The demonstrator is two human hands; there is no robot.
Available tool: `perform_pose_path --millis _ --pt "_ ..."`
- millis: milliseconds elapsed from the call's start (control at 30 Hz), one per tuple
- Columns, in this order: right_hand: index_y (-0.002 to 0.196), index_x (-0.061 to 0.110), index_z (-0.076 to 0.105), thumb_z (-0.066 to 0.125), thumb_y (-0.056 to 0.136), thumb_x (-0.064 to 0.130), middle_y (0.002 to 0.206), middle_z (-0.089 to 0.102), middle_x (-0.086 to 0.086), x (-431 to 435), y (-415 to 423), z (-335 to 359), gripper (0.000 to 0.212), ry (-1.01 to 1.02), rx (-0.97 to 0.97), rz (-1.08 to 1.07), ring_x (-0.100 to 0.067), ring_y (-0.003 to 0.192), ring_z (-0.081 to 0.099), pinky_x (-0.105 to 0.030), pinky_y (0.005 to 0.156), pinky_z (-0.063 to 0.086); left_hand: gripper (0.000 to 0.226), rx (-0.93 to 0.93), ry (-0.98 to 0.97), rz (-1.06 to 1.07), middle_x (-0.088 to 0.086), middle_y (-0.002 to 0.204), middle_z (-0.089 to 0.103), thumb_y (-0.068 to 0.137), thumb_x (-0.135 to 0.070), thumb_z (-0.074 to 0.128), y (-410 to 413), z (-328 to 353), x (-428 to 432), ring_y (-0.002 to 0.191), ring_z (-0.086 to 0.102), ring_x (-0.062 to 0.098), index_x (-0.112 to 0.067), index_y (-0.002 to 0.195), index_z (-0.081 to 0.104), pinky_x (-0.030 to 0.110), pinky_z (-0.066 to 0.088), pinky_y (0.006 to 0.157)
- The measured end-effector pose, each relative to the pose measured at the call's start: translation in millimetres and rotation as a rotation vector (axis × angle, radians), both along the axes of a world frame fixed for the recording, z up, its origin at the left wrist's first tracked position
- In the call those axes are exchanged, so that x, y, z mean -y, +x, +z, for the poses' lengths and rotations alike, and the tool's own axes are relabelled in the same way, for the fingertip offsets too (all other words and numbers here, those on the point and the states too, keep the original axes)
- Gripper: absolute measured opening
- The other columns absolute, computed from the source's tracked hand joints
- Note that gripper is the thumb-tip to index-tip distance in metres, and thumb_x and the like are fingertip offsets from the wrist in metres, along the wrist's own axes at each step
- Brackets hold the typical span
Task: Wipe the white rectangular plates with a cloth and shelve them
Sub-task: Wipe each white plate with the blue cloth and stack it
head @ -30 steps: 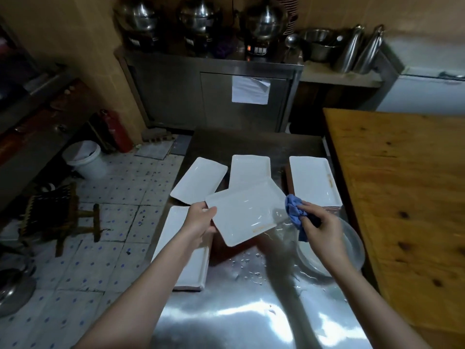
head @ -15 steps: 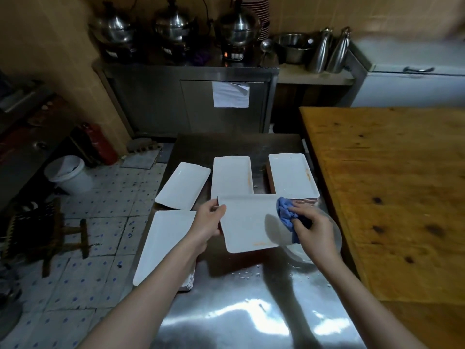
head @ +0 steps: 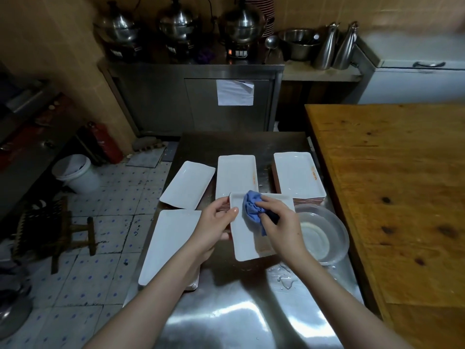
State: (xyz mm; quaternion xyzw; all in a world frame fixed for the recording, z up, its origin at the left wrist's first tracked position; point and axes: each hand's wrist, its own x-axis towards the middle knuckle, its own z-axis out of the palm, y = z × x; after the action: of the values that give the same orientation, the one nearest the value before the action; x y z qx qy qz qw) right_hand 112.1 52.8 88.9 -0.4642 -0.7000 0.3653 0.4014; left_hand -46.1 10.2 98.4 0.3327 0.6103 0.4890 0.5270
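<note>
Two grips: left fingers (head: 219, 204) pinch the plate (head: 245, 248), right fingers (head: 272, 203) bunch the blue cloth (head: 251, 209) against it.

Tan tiled walls (head: 63, 46) close in a dim kitchen. On the left, the floor (head: 108, 248) is white tile with blue dots, stained, with a white bucket (head: 78, 177) and a low wooden stool (head: 63, 230) on it. Against the far wall stands a stainless steel cabinet (head: 161, 102), a sheet of paper (head: 235, 93) stuck on its door. A wooden table (head: 390, 185) fills the right side, just beside a steel table (head: 226, 311) whose near top shows bright glare.
</note>
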Motion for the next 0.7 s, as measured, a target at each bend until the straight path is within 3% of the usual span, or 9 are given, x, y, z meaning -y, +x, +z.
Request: perform_pose_path --millis 133,267,400,567,700 --pt "0.107 0.006 0.069 0.065 0.079 -0.008 0.119 0.062 -0.006 4.2 -11.4 -2.3 0.032 0.202 0.151 0.041 -0.018 0.106 0.054 -0.017 0.094 0.037 0.032 0.043 0.027 -0.011 0.01 0.112 0.071 0.096 -0.018 0.057 4.8 0.9 3.6 0.104 0.068 0.026 -0.018 0.128 0.057 0.055 0.054 0.088" --pt "0.104 -0.001 0.069 0.069 0.074 -0.011 0.113 0.064 -0.019 -0.5 -5.3 -7.2 0.032 0.352 0.288 0.1 -0.038 0.096 0.061 -0.034 0.09 0.041 0.029 0.068 0.047 -0.02 0.008 0.112 0.072 0.098 -0.016 0.054 1.3 1.5 6.1 0.104 0.069 0.024 -0.018 0.127 0.059 0.053 0.055 0.087" --pt "0.101 0.0 0.07 0.066 0.076 -0.012 0.11 0.066 -0.017 -17.8 18.2 -15.9 0.028 0.314 0.359 0.037 -0.035 0.093 0.06 -0.023 0.09 0.038 0.029 0.08 0.069 -0.021 0.004 0.112 0.072 0.098 -0.013 0.052 -8.9 1.4 9.1 0.104 0.069 0.021 -0.018 0.126 0.06 0.043 0.059 0.077" --pt "0.117 0.013 0.065 0.058 0.089 0.005 0.127 0.059 -0.003 -32.5 42.4 -26.9 0.03 0.164 0.48 -0.107 -0.023 0.11 0.046 -0.033 0.09 0.041 0.027 0.08 0.085 -0.04 -0.003 0.104 0.073 0.099 -0.016 0.051 -19.4 1.6 11.9 0.103 0.069 0.019 -0.02 0.123 0.063 0.03 0.058 0.066" --pt "0.113 0.008 0.067 0.058 0.088 -0.002 0.124 0.06 -0.008 -23.0 24.4 -14.3 0.029 0.174 0.398 -0.107 -0.03 0.104 0.05 -0.038 0.091 0.041 0.029 0.103 0.079 -0.026 0.001 0.112 0.072 0.099 -0.018 0.051 -23.1 -1.2 13.2 0.103 0.068 0.018 -0.019 0.126 0.062 0.028 0.057 0.067"
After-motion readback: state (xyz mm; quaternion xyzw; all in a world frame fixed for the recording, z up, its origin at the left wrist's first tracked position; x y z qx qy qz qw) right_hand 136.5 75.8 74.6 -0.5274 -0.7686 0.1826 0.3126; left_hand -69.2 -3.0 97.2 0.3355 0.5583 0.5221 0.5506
